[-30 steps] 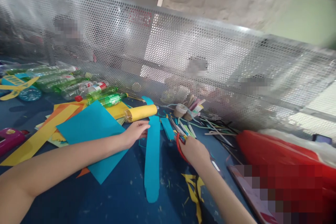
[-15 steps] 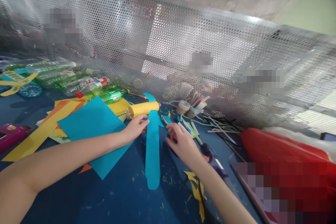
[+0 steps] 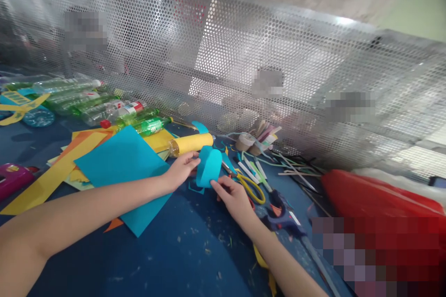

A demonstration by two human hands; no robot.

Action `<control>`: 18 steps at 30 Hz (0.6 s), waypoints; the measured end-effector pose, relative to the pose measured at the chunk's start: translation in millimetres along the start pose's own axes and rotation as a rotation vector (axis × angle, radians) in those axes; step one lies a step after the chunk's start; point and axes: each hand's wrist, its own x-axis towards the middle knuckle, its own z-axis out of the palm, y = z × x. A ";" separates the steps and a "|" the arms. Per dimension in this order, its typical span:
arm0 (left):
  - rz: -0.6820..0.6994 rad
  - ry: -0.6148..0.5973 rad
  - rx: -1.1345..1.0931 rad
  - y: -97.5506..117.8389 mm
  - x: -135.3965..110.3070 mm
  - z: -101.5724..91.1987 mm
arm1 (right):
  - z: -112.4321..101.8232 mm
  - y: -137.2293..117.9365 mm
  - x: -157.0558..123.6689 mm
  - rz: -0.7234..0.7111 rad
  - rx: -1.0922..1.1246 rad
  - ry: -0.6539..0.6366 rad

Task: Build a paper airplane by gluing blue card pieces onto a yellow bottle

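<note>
- From here I see the blue strip (image 3: pixel 209 165) bent over into a loose loop, held up just above the worktop (image 3: pixel 167 260) between the person's two hands.
- The left hand (image 3: pixel 181 170) has thumb and fingers pinched on the strip's left edge; that forearm crosses over a blue sheet (image 3: pixel 120 174).
- The right hand (image 3: pixel 232 195) pinches the strip's lower edge between thumb and fingers.
- Right behind the strip, a bottle wrapped in yellow (image 3: pixel 192 144) lies on its side, its clear base towards the left hand.
- Scissors with yellow handles (image 3: pixel 253 190) lie just beyond the right hand, and past them is a dark blue glue gun (image 3: pixel 287 218), near the right forearm.
- Short pale sticks (image 3: pixel 248 171) are spread behind the scissors, near two small pots (image 3: pixel 245 141) with more sticks standing in them.
- Left of the blue sheet, a long yellow strip (image 3: pixel 57 174) lies slantwise over orange and yellow paper.
- A row of plastic bottles (image 3: pixel 87 106), clear and green, lies at the back left, in front of a perforated metal screen (image 3: pixel 139 32).
- Over on the right rests a red bag (image 3: pixel 369 192), partly blurred out.
- Some yellow scraps (image 3: pixel 260 256) show beside the right forearm.
</note>
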 end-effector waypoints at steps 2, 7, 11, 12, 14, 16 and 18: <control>-0.021 -0.020 0.008 0.4 -1.9 2.4 | 1.4 1.0 -0.7 0.012 -0.020 0.020; -0.036 -0.054 0.014 2.6 -5.0 5.7 | 5.0 4.8 -1.1 -0.001 -0.099 0.055; -0.055 -0.053 0.005 2.2 -6.5 4.3 | 6.6 6.6 -0.9 -0.007 -0.132 0.064; -0.051 -0.047 0.003 2.1 -6.9 3.9 | 6.7 6.9 -0.9 -0.007 -0.130 0.065; -0.033 -0.047 0.024 2.1 -7.6 3.3 | 6.8 7.0 -1.0 -0.011 -0.137 0.062; 0.007 -0.079 0.065 2.3 -8.1 2.9 | 6.7 6.5 -1.0 -0.020 -0.158 0.055; 0.065 -0.120 0.105 1.8 -7.9 2.4 | 6.5 5.6 -1.1 -0.031 -0.181 0.048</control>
